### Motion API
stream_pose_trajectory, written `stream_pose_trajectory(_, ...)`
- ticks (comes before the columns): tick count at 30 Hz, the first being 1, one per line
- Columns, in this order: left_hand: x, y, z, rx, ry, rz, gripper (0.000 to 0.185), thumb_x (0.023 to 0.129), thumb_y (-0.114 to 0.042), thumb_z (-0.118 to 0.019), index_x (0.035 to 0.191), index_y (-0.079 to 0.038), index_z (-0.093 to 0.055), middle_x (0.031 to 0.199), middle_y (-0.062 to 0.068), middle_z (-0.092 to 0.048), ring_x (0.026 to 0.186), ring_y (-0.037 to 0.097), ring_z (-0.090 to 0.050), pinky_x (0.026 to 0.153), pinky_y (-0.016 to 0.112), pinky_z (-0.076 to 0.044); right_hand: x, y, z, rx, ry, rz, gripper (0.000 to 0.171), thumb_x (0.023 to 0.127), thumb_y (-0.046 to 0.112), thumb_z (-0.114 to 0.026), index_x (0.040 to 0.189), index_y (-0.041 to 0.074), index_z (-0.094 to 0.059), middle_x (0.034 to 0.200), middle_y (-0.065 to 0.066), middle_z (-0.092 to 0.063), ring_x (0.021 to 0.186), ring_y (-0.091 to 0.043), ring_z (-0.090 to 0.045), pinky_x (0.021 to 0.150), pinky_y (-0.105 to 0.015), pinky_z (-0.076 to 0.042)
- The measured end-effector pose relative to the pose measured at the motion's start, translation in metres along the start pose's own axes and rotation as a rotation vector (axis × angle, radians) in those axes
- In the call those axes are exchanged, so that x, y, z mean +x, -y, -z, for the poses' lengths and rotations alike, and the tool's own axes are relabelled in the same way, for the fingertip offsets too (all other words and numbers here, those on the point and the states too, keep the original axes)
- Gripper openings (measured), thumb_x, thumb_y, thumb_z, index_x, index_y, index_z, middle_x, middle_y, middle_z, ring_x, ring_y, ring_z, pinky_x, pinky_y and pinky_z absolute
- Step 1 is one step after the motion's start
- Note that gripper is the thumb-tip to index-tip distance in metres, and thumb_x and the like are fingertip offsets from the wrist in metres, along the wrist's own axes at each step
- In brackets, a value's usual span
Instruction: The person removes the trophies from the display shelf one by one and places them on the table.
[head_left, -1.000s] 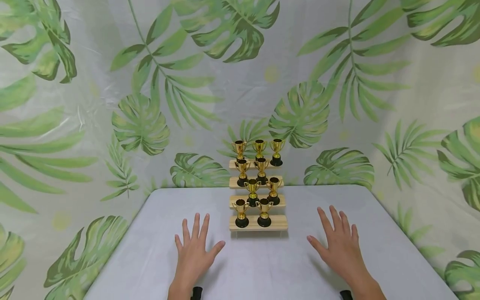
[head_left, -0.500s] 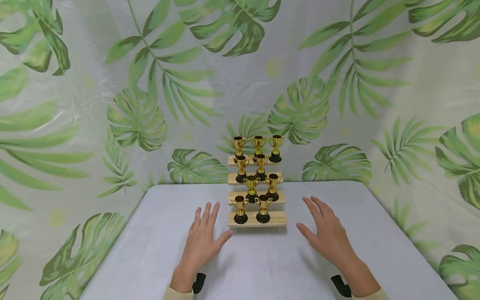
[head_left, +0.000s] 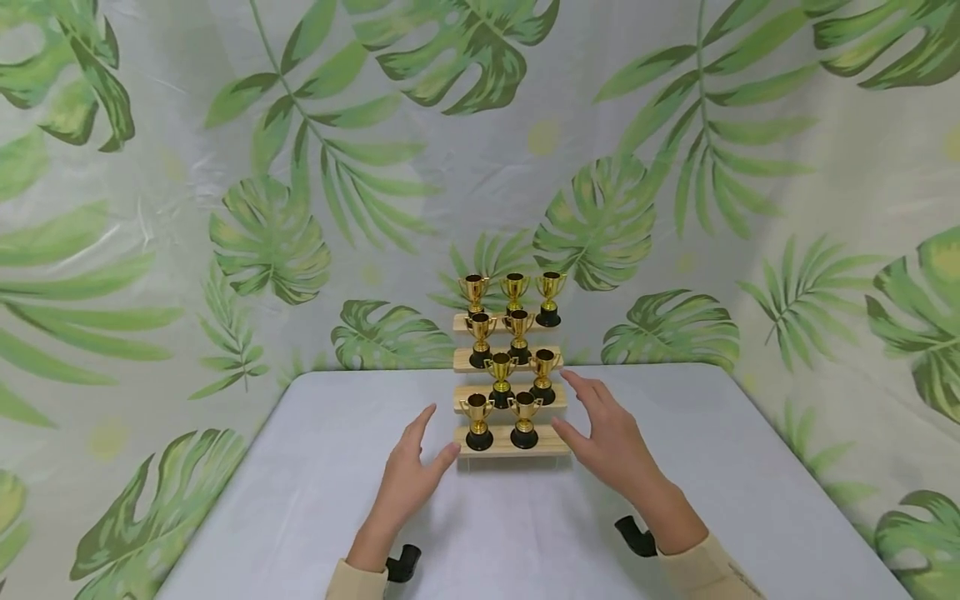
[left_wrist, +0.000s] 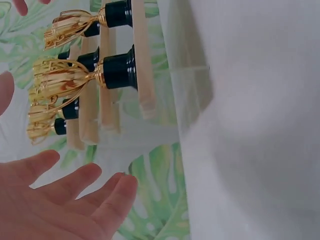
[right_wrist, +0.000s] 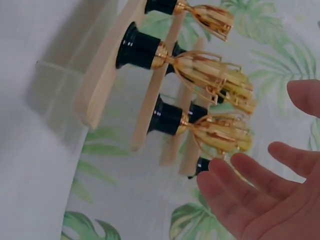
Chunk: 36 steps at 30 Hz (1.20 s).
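Closing in from both sides, the person's left hand (head_left: pixel 411 475) and right hand (head_left: pixel 609 440) now flank the four-tiered stepped stand of pale wooden planks (head_left: pixel 507 442) at mid-table. Stand carries nine small gold plastic trophy cups on black round bases (head_left: pixel 477 416): two on the lowest step, two on the second, two on the third, three on top.

Left hand: fingers straight and loosely spread, thumb out toward the lowest plank's left end, just beside it; contact cannot be confirmed. Holds nothing. Left wrist view shows the fingers (left_wrist: pixel 75 187) extended, clear of the planks.

Right hand: fingers relaxed and slightly bent, tips up beside the second-step cup at the right (head_left: pixel 543 375), thumb near the lowest plank's right end. Holds nothing. Right wrist view shows the fingers (right_wrist: pixel 250 187) open, near the cups but apart.

Against the earlier frames: a second ago both palms lay spread on the light grey tablecloth (head_left: pixel 315 500), well apart from the stand. Half a second ago they had moved forward and inward. Cups unmoved throughout.

Judgement: hands are bracketing the stand, approach stage only, no grip yet.
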<state>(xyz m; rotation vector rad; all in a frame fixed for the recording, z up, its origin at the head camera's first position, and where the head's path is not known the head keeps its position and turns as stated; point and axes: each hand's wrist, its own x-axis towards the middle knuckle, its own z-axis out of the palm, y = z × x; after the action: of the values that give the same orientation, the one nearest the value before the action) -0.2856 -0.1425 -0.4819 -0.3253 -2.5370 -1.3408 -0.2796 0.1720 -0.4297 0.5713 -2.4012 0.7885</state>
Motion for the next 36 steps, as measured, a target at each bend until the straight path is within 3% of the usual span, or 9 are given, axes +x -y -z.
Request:
stream_pose_trajectory(4, 0.006, 0.005, -0.008, -0.124, -0.011, 0.020, 0.074, 0.094, -0.055, -0.065, 0.155, -0.022, -0.040, 0.150, 0.013, -0.047, 0.133, 0.036, -0.048, 0.102, 0.053, -0.048, 0.009, -0.002, -0.012, 0.045, -0.011, -0.003, 0.066, 0.093, 0.027, -0.075, 0.150, 0.014, -0.046, 0.133, -0.005, -0.056, 0.108, -0.025, -0.061, 0.081, -0.044, -0.057)
stream_pose_trajectory(11, 0.009, 0.013, -0.020, -0.233, 0.019, 0.100, 0.069, 0.094, -0.054, -0.065, 0.150, -0.019, -0.045, 0.143, 0.017, -0.052, 0.128, 0.038, -0.053, 0.097, 0.052, -0.051, 0.011, -0.006, -0.036, 0.124, -0.002, -0.040, 0.059, 0.093, 0.024, -0.075, 0.146, 0.011, -0.052, 0.127, -0.012, -0.061, 0.102, -0.028, -0.064, 0.079, -0.045, -0.058)
stream_pose_trajectory(18, 0.017, 0.017, -0.028, -0.464, 0.050, 0.198, 0.059, 0.099, -0.035, -0.066, 0.148, -0.009, -0.048, 0.140, 0.023, -0.052, 0.124, 0.037, -0.055, 0.095, 0.046, -0.054, 0.019, -0.004, -0.046, 0.154, -0.002, -0.085, 0.054, 0.093, 0.025, -0.076, 0.141, 0.014, -0.056, 0.122, -0.011, -0.062, 0.099, -0.028, -0.065, 0.078, -0.046, -0.060)
stream_pose_trajectory(24, 0.027, 0.017, -0.033, -0.618, 0.049, 0.325, 0.053, 0.101, -0.021, -0.062, 0.148, -0.003, -0.047, 0.140, 0.027, -0.051, 0.121, 0.041, -0.056, 0.093, 0.047, -0.055, 0.027, -0.004, -0.050, 0.160, 0.008, -0.095, 0.052, 0.091, 0.028, -0.077, 0.138, 0.016, -0.060, 0.117, -0.007, -0.063, 0.095, -0.021, -0.062, 0.075, -0.042, -0.060)
stream_pose_trajectory(29, 0.035, 0.018, -0.035, -0.653, 0.045, 0.414, 0.051, 0.101, -0.020, -0.061, 0.147, -0.002, -0.049, 0.137, 0.027, -0.054, 0.115, 0.041, -0.060, 0.090, 0.046, -0.057, 0.029, -0.007, -0.057, 0.153, 0.012, -0.099, 0.051, 0.089, 0.027, -0.079, 0.136, 0.016, -0.062, 0.114, -0.006, -0.063, 0.095, -0.024, -0.062, 0.073, -0.042, -0.060)
stream_pose_trajectory(36, 0.043, 0.017, -0.034, -0.613, 0.024, 0.463, 0.043, 0.100, -0.018, -0.059, 0.140, -0.001, -0.056, 0.132, 0.026, -0.056, 0.105, 0.039, -0.063, 0.083, 0.046, -0.058, 0.032, -0.007, -0.063, 0.163, 0.027, -0.100, 0.048, 0.088, 0.028, -0.081, 0.132, 0.018, -0.064, 0.114, -0.001, -0.063, 0.100, -0.020, -0.064, 0.072, -0.037, -0.061)
